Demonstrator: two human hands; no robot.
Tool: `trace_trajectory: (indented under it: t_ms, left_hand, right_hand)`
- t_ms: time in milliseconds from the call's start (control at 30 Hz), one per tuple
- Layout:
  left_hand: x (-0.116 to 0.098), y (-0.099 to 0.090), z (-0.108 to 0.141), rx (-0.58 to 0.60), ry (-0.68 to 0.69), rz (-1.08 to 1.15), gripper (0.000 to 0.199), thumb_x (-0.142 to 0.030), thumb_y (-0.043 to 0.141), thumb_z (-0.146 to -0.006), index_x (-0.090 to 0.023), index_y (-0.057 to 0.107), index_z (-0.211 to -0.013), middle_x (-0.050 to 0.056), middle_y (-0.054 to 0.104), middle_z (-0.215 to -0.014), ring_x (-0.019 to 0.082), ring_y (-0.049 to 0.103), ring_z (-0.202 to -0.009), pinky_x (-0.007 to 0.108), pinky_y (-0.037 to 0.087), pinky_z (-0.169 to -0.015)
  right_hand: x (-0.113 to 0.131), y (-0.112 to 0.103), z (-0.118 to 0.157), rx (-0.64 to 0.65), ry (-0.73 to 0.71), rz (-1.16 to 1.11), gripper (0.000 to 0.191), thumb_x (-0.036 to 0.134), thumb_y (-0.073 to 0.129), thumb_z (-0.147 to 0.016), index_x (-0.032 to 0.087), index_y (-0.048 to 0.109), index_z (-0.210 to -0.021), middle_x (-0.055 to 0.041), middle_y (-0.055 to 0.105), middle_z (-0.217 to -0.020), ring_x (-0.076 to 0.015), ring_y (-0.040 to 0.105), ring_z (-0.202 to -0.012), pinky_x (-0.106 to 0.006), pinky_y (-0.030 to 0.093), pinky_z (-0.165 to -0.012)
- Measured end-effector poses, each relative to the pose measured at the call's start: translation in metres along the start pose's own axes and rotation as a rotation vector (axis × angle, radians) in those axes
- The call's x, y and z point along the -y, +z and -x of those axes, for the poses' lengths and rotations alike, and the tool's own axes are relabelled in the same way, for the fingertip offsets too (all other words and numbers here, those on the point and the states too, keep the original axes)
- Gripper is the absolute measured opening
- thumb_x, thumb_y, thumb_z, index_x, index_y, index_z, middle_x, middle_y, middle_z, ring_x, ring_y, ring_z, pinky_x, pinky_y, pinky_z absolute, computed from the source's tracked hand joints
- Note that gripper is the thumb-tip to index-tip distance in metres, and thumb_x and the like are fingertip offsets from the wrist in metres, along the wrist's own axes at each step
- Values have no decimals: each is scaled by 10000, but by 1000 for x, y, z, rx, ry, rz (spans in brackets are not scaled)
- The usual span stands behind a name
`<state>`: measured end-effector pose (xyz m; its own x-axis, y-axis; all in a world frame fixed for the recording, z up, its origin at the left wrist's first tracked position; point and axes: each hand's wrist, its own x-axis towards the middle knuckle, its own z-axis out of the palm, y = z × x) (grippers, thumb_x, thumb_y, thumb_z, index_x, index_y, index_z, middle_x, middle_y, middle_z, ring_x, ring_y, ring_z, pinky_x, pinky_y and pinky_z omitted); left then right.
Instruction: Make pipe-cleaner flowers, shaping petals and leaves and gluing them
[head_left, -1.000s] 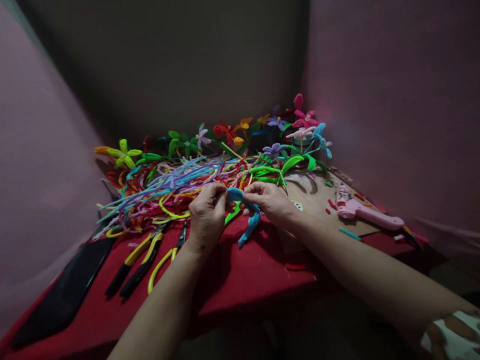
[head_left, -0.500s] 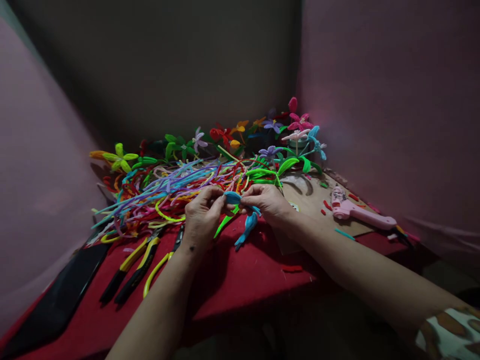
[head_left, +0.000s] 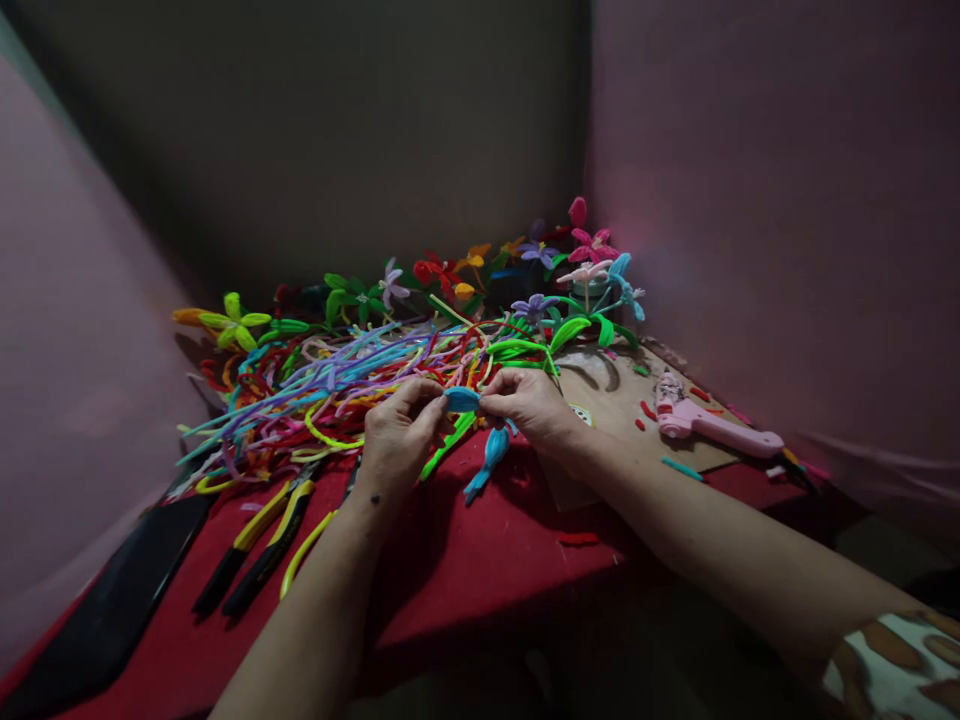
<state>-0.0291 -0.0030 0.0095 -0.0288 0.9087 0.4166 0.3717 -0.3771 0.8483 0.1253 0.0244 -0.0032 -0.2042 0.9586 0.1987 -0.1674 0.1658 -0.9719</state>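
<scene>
Between my two hands, above the red cloth (head_left: 450, 580), is a blue pipe-cleaner petal (head_left: 463, 400). My left hand (head_left: 401, 430) pinches its left end between thumb and fingers. At its right end, my right hand (head_left: 521, 405) pinches it the same way. Just below lies another blue pipe-cleaner piece (head_left: 489, 462), bunched at its middle. A bright green pipe-cleaner piece (head_left: 448, 447) slants beneath the hands, partly covered by them.
Behind my hands spreads a heap of loose pipe cleaners (head_left: 345, 375), with pipe-cleaner flowers (head_left: 536, 250) along the back. Yellow-black pliers (head_left: 270, 540) lie at the left. A pink glue gun (head_left: 712, 425) rests on cardboard (head_left: 622, 410) at the right.
The view has shifted slightly. Both hands still pinch the blue petal, which now shows flatter between them, and the blue strip under my right hand is less visible.
</scene>
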Motion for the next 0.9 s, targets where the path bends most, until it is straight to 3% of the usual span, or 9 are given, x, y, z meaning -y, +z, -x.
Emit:
trace_trajectory:
  t_ms: [200, 500, 900]
  left_hand:
    - [0, 0, -1, 47, -45, 11, 77, -241, 566, -725, -167, 547, -728, -30, 572, -531, 107, 548, -433, 212, 466, -419]
    - [11, 3, 2, -19, 122, -105, 91, -262, 534, -776, -180, 571, -788, -26, 598, -580, 103, 577, -471, 203, 484, -463]
    - [-1, 2, 6, -66, 168, 77, 93, -234, 605, -744, -170, 597, -810, -20, 653, -642, 122, 640, -551, 244, 550, -583]
  right_hand:
    - [-6, 0, -3, -53, -104, 198, 62, 121, 578, -600, 141, 527, -572, 44, 527, -486, -68, 475, -434, -179, 361, -430]
    - [-8, 1, 2, -174, -381, 544, 80, 101, 543, -652, 151, 539, -590, 33, 538, -533, -66, 438, -471, -188, 335, -470]
    - [-8, 0, 9, -193, -757, 682, 100, 123, 454, -755, 195, 489, -695, -29, 557, -695, -140, 534, -667, -262, 414, -660]
